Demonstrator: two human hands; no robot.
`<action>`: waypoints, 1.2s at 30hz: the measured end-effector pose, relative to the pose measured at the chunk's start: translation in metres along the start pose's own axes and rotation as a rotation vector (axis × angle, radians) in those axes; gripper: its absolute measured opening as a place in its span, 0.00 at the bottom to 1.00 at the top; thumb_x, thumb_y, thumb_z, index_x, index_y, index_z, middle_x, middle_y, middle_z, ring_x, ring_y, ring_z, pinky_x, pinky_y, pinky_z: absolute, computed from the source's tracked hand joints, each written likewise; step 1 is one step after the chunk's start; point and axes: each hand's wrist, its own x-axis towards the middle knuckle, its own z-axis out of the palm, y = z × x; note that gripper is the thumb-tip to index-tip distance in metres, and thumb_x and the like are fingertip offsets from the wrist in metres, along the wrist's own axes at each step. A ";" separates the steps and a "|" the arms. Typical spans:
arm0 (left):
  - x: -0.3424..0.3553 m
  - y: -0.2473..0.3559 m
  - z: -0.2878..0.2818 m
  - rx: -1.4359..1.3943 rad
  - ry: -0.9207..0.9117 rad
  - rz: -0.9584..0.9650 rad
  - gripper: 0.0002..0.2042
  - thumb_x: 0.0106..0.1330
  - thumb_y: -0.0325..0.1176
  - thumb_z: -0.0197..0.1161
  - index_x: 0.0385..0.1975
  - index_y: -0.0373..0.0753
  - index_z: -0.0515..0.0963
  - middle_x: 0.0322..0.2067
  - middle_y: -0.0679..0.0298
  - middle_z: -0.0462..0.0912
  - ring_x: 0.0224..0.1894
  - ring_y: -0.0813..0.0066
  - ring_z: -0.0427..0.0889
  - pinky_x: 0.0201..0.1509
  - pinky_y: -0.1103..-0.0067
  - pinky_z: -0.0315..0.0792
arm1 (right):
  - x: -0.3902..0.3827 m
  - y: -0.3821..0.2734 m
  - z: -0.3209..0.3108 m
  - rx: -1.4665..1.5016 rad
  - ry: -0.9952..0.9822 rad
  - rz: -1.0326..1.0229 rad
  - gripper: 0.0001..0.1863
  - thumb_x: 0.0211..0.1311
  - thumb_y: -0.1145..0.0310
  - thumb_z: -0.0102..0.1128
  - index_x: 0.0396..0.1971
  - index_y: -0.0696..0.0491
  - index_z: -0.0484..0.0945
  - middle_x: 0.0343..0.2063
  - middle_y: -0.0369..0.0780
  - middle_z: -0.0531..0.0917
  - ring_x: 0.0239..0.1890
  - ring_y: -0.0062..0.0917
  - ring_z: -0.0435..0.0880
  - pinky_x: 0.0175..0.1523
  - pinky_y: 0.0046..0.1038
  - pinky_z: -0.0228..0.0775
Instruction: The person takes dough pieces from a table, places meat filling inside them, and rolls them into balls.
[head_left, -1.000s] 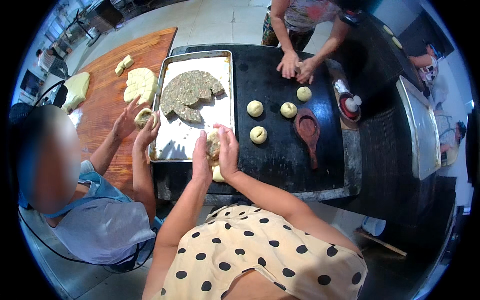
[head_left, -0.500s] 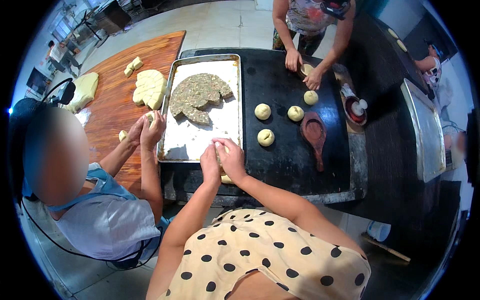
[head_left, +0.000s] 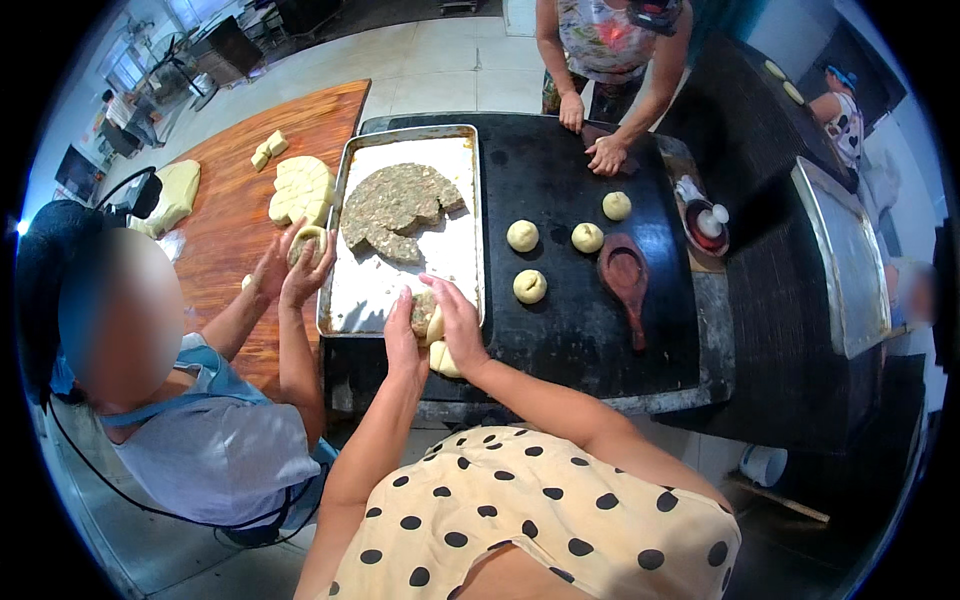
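Cupping one filled dough piece (head_left: 424,313), both hands' grips clenched: left hand (head_left: 402,335), right hand (head_left: 458,322); four dough balls (head_left: 529,286) nearby.

one head-worn fisheye view looks steeply down from above the person's own chest, facing the far side of the dark counter (head_left: 560,200), near, edges bending.

My hands (head_left: 432,325) press soft, matt dough (head_left: 424,315) with coarse, speckled filling. The tray (head_left: 340,205) is dull metal, the table (head_left: 560,200) matt black, the mould (head_left: 625,275) smooth wood.
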 end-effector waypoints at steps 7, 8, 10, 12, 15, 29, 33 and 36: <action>-0.007 -0.011 0.000 0.601 0.174 0.245 0.20 0.75 0.44 0.53 0.43 0.30 0.80 0.34 0.63 0.83 0.34 0.83 0.76 0.37 0.79 0.72 | -0.006 0.012 -0.001 -0.351 -0.018 -0.091 0.17 0.74 0.65 0.49 0.54 0.59 0.77 0.47 0.44 0.83 0.51 0.28 0.82 0.58 0.27 0.69; -0.005 -0.010 0.000 0.717 0.147 0.304 0.20 0.75 0.43 0.52 0.41 0.28 0.81 0.31 0.63 0.84 0.32 0.83 0.75 0.36 0.79 0.72 | -0.007 0.015 -0.001 -0.406 0.029 -0.135 0.17 0.74 0.65 0.49 0.54 0.58 0.77 0.47 0.45 0.83 0.51 0.29 0.82 0.59 0.28 0.69; -0.003 -0.009 0.001 0.879 0.114 0.384 0.20 0.76 0.41 0.52 0.38 0.26 0.81 0.26 0.62 0.83 0.29 0.83 0.73 0.33 0.78 0.71 | -0.009 0.017 0.003 -0.509 0.109 -0.228 0.17 0.74 0.65 0.49 0.54 0.57 0.78 0.48 0.46 0.84 0.51 0.29 0.82 0.60 0.28 0.69; 0.003 -0.014 0.003 0.964 0.083 0.417 0.20 0.75 0.40 0.52 0.36 0.26 0.81 0.20 0.63 0.82 0.26 0.83 0.72 0.31 0.77 0.70 | -0.010 0.015 0.001 -0.468 0.156 -0.253 0.17 0.73 0.64 0.48 0.54 0.56 0.78 0.49 0.49 0.82 0.54 0.40 0.81 0.68 0.36 0.62; 0.011 0.004 0.011 0.644 0.010 0.234 0.21 0.74 0.44 0.53 0.53 0.29 0.74 0.44 0.57 0.81 0.41 0.77 0.77 0.44 0.77 0.74 | 0.000 0.001 -0.002 -0.374 0.170 -0.253 0.17 0.72 0.69 0.50 0.56 0.57 0.77 0.47 0.48 0.84 0.51 0.35 0.84 0.69 0.35 0.61; -0.016 -0.012 0.024 0.145 0.102 0.119 0.16 0.75 0.44 0.53 0.46 0.37 0.75 0.39 0.65 0.79 0.39 0.80 0.77 0.45 0.78 0.73 | 0.008 0.011 -0.016 -0.286 0.041 0.028 0.21 0.73 0.60 0.51 0.52 0.62 0.78 0.49 0.44 0.84 0.52 0.27 0.81 0.60 0.26 0.68; -0.008 -0.023 0.023 0.441 0.173 0.263 0.17 0.75 0.43 0.54 0.45 0.34 0.79 0.35 0.64 0.81 0.35 0.82 0.75 0.42 0.80 0.72 | 0.005 0.012 -0.013 -0.350 0.090 -0.119 0.19 0.73 0.63 0.50 0.49 0.63 0.79 0.48 0.49 0.84 0.52 0.35 0.82 0.60 0.32 0.69; 0.001 -0.015 0.023 0.605 0.053 0.194 0.17 0.75 0.42 0.54 0.47 0.33 0.78 0.35 0.64 0.81 0.35 0.81 0.76 0.41 0.80 0.73 | 0.006 0.023 -0.017 -0.239 0.167 -0.127 0.20 0.74 0.62 0.49 0.51 0.63 0.78 0.49 0.48 0.83 0.54 0.35 0.81 0.62 0.32 0.67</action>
